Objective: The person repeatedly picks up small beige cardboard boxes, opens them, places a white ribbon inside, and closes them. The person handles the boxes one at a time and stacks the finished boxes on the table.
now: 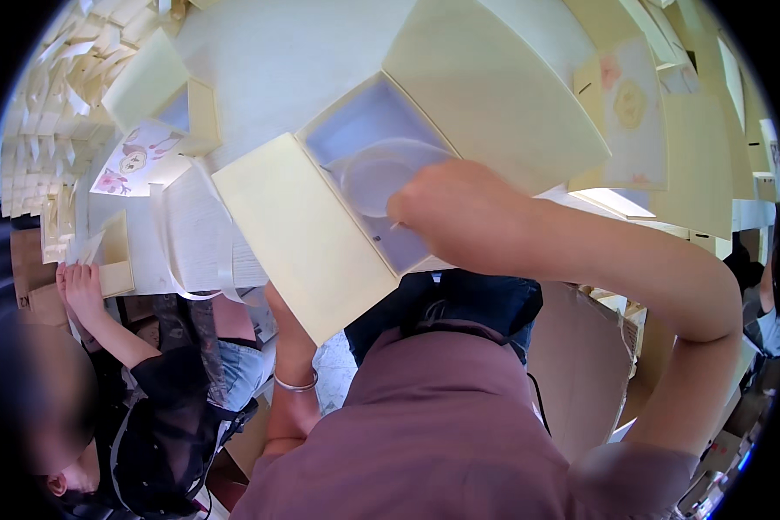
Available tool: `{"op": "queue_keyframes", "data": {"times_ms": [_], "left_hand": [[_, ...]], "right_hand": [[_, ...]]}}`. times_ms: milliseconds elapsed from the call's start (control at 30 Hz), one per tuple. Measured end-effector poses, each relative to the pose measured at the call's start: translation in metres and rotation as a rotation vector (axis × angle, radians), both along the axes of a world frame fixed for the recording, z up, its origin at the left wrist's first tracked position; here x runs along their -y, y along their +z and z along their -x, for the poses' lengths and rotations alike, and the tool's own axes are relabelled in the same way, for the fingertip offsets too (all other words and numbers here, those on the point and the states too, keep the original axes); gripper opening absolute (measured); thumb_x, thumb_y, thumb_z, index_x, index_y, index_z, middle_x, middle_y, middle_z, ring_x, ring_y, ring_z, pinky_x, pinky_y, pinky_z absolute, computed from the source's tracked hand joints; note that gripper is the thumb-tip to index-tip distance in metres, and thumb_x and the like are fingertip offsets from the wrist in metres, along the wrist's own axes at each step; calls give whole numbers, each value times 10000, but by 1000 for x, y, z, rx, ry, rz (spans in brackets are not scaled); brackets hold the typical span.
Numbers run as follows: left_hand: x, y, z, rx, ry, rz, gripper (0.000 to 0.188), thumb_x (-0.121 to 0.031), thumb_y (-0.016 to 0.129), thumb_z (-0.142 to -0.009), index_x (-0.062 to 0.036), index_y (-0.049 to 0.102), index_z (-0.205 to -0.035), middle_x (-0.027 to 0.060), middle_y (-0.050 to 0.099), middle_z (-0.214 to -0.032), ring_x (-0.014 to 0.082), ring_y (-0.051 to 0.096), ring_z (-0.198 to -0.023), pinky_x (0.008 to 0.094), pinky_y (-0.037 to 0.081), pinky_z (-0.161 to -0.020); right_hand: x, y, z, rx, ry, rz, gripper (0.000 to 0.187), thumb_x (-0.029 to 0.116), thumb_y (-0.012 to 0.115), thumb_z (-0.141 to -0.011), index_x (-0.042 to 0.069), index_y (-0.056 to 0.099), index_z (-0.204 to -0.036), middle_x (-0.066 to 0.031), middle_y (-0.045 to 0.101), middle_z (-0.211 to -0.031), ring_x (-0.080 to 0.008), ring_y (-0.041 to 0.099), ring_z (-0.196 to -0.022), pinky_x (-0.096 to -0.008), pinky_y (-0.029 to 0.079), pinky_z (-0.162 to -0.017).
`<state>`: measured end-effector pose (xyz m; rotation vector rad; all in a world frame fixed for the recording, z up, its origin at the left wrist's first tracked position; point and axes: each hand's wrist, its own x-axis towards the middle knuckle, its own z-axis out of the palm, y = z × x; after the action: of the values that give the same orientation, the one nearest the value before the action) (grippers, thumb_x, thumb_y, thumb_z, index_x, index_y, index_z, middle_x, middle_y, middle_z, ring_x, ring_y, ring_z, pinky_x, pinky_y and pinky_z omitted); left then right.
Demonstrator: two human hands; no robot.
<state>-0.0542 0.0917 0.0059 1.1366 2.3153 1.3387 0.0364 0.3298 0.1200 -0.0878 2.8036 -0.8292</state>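
A cream gift box (425, 117) stands open at the table's near edge, its inside pale lilac. One wide flap (303, 247) folds out to the left and a larger one (494, 91) to the upper right. My right hand (451, 204) is over the box opening, its fingers closed on a looped, translucent white ribbon (364, 173). My left hand (277, 303) reaches up behind the left flap, near its lower left edge; the flap hides its fingers. A small dark spot (376, 238) shows inside the box near its near end.
Another open box with a floral panel (139, 156) stands at left, with a white ribbon (169, 251) beside it. Box stacks (69, 113) fill the far left; more boxes (628, 113) stand at right. A co-worker's hand (82, 290) touches a box at lower left.
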Motion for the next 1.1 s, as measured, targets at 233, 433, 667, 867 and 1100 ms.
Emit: {"op": "queue_keyframes", "data": {"times_ms": [233, 433, 667, 867, 1100], "left_hand": [[-11, -5, -8, 419, 10, -64, 265, -174, 509, -831, -22, 524, -1048, 94, 584, -995, 213, 563, -933, 301, 433, -774], [-16, -5, -14, 636, 28, -173, 287, -199, 492, -841, -27, 513, -1070, 90, 572, -1022, 209, 552, -953, 307, 427, -795], [-24, -3, -13, 1044, 99, -511, 314, -228, 472, -853, -32, 500, -1096, 85, 557, -1055, 204, 538, -976, 313, 420, -819], [-38, 5, 0, 1313, 109, -888, 336, -253, 455, -864, -36, 488, -1119, 81, 545, -1082, 200, 527, -996, 319, 413, -840], [-41, 35, 30, 1147, 446, -1113, 195, -206, 386, -889, -83, 489, -1000, 14, 536, -903, 129, 513, -892, 287, 411, -810]], "right_hand": [[1, -27, 8, -9, -38, 146, 99, 57, 551, -738, 10, 627, -781, -180, 585, -698, -339, 558, -693, -394, 439, -623], [7, -30, 7, 47, -69, 198, 113, 50, 531, -735, 28, 631, -783, -168, 591, -701, -328, 564, -700, -394, 445, -625], [14, -12, 4, -287, 99, -164, 159, 81, 541, -673, -19, 610, -774, -135, 595, -718, -287, 588, -689, -355, 461, -617], [54, -15, -45, -931, 137, -249, 305, 173, 579, -674, 10, 569, -931, -127, 558, -888, -231, 547, -811, -325, 455, -676], [51, -69, -40, -544, -159, -101, 521, 274, 687, -663, 39, 506, -1091, -162, 485, -1011, -297, 503, -861, -365, 436, -709]]}}
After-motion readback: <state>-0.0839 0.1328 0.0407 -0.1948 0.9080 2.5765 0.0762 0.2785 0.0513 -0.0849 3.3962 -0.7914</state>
